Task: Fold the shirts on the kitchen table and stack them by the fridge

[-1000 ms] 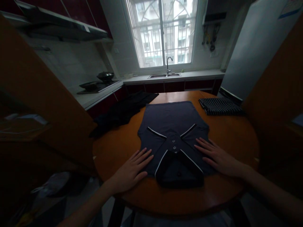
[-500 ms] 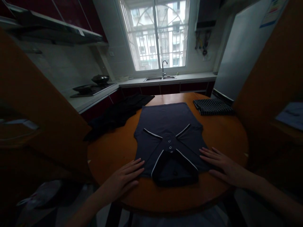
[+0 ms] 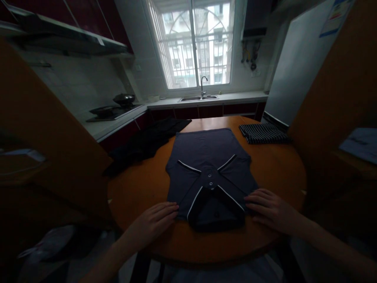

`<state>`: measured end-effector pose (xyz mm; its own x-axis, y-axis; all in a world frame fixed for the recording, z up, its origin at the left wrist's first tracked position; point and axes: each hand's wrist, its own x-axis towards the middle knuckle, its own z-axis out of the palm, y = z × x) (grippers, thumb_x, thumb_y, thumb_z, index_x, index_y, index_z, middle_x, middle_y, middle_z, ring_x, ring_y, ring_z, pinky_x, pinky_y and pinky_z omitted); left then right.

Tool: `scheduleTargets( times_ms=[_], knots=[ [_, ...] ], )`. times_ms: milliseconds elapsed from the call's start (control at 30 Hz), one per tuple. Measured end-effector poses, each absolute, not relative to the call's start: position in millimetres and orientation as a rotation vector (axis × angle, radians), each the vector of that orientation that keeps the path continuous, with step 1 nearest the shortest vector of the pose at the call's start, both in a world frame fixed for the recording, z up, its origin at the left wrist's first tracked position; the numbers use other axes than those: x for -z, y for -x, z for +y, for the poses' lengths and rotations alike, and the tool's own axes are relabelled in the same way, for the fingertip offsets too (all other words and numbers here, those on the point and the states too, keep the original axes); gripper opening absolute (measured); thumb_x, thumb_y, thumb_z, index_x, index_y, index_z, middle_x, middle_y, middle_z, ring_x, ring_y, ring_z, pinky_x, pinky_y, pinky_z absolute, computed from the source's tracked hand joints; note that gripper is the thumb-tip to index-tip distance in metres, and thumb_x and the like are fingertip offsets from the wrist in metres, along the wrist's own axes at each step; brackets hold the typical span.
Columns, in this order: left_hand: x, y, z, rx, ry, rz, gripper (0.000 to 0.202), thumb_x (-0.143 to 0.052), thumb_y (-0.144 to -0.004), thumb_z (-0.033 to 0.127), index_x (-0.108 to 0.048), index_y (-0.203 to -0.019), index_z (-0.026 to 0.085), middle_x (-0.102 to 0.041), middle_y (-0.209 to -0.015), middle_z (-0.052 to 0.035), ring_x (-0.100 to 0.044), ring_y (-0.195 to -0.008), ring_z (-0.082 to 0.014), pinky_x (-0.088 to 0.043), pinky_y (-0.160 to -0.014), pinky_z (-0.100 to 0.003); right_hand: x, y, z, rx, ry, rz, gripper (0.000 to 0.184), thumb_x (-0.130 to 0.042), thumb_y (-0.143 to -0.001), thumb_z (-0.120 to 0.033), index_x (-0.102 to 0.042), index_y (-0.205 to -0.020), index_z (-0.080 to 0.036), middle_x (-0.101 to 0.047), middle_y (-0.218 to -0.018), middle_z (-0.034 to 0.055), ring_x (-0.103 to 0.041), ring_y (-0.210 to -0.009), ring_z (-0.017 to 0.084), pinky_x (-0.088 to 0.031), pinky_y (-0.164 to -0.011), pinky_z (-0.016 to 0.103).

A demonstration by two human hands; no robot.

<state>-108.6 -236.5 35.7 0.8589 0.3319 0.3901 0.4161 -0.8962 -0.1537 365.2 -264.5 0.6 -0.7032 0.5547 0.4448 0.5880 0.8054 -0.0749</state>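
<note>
A dark grey polo shirt [image 3: 207,147] lies front up with its black, white-edged collar [image 3: 193,210] toward me. Its sleeves are folded in over the chest, their white-trimmed cuffs slanting toward the buttons. My left hand [image 3: 154,220] is at the shirt's near left corner, fingers pressed together and closed on the edge of the cloth. At the near right corner my right hand [image 3: 272,210] has its fingers curled and closed on the cloth beside the collar. The thumbs are partly hidden.
The shirt lies on a round wooden table [image 3: 138,192]. A black garment [image 3: 147,139] hangs over its far left edge, and a folded striped cloth [image 3: 263,133] is at the far right. Beyond are a sink [image 3: 191,98], a stove with a wok [image 3: 124,99] and a fridge [image 3: 300,67].
My fingers were spread flat on the shirt's near corners; now both hands have drawn their fingers together and closed on the edges. The right hand moved slightly left. The shirt lies as before.
</note>
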Motion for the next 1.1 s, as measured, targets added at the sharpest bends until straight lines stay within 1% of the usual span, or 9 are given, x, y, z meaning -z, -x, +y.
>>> scheduleTargets(
  times_ms=[133,233,367,467,533,667,800,933,1100],
  knots=[
    [-35,88,-245,0.508,2.816,-0.617,0.035,-0.047,-0.106,0.023,-0.055,-0.139,0.015,-0.07,-0.128,-0.0109,-0.066,-0.121,-0.0211,-0.058,-0.101,-0.034,-6,-347,-264,0.09,0.773,-2.546,0.034,-0.065,-0.096,-0.025,-0.063,-0.13,-0.02,-0.071,-0.123,0.0121,-0.066,-0.109,0.024,-0.055,-0.095,0.044],
    [-30,71,-252,0.531,2.872,-0.583,0.036,-0.05,-0.105,0.025,-0.055,-0.139,0.015,-0.069,-0.13,-0.0113,-0.065,-0.123,-0.0223,-0.058,-0.101,-0.034,-7,-337,-265,0.056,0.724,-2.565,0.029,-0.061,-0.097,-0.022,-0.065,-0.125,-0.019,-0.07,-0.123,0.0119,-0.065,-0.111,0.024,-0.055,-0.094,0.041],
    [-35,64,-245,0.711,2.986,-0.712,0.031,-0.049,-0.106,0.029,-0.06,-0.132,0.018,-0.07,-0.126,-0.0106,-0.069,-0.114,-0.0194,-0.059,-0.095,-0.03,-11,-334,-264,-0.039,0.733,-2.576,0.029,-0.063,-0.096,-0.029,-0.066,-0.123,-0.019,-0.07,-0.123,0.0122,-0.065,-0.113,0.025,-0.055,-0.094,0.041],
    [-46,74,-218,0.944,2.927,-1.115,0.028,-0.046,-0.105,0.027,-0.066,-0.123,0.019,-0.073,-0.116,-0.0093,-0.071,-0.103,-0.0178,-0.058,-0.089,-0.029,-16,-338,-250,-0.074,0.896,-2.454,0.025,-0.057,-0.099,-0.028,-0.068,-0.119,-0.022,-0.071,-0.118,0.0113,-0.067,-0.108,0.024,-0.055,-0.091,0.041],
    [-52,84,-190,1.034,2.856,-1.351,0.027,-0.049,-0.103,0.03,-0.071,-0.113,0.018,-0.074,-0.108,-0.0096,-0.071,-0.096,-0.019,-0.058,-0.085,-0.031,-20,-342,-232,-0.09,1.071,-2.353,0.024,-0.052,-0.099,-0.027,-0.071,-0.113,-0.023,-0.072,-0.114,0.0111,-0.068,-0.102,0.025,-0.056,-0.09,0.042],
    [-49,105,-122,0.987,2.827,-1.665,0.031,-0.058,-0.094,0.039,-0.073,-0.108,0.016,-0.073,-0.101,-0.0099,-0.069,-0.087,-0.0208,-0.055,-0.079,-0.032,-30,-335,-190,-0.181,1.278,-2.265,0.024,-0.053,-0.097,-0.029,-0.074,-0.105,-0.023,-0.071,-0.112,0.0108,-0.068,-0.101,0.027,-0.056,-0.092,0.044],
    [-42,119,-58,0.972,2.68,-1.989,0.031,-0.064,-0.085,0.041,-0.074,-0.096,0.014,-0.075,-0.097,-0.0107,-0.069,-0.085,-0.0225,-0.053,-0.079,-0.032,-43,-302,-152,-0.278,1.271,-2.299,0.022,-0.055,-0.094,-0.024,-0.075,-0.105,-0.021,-0.072,-0.11,0.0089,-0.068,-0.099,0.024,-0.054,-0.092,0.038],
    [-37,119,-30,1.005,2.577,-2.073,0.027,-0.061,-0.087,0.037,-0.072,-0.086,0.012,-0.074,-0.089,-0.0109,-0.066,-0.083,-0.0221,-0.05,-0.08,-0.031,-50,-255,-127,-0.317,1.321,-2.413,0.02,-0.061,-0.092,-0.023,-0.074,-0.107,-0.019,-0.072,-0.106,0.0093,-0.068,-0.091,0.021,-0.052,-0.085,0.031],
    [-35,111,-56,1.027,2.63,-1.896,0.021,-0.06,-0.091,0.032,-0.07,-0.09,0.014,-0.069,-0.093,-0.0091,-0.062,-0.085,-0.0193,-0.049,-0.083,-0.031,-46,-217,-116,-0.366,1.269,-2.526,0.018,-0.063,-0.091,-0.023,-0.074,-0.106,-0.02,-0.07,-0.107,0.0075,-0.067,-0.097,0.021,-0.049,-0.085,0.028]
  ],
)
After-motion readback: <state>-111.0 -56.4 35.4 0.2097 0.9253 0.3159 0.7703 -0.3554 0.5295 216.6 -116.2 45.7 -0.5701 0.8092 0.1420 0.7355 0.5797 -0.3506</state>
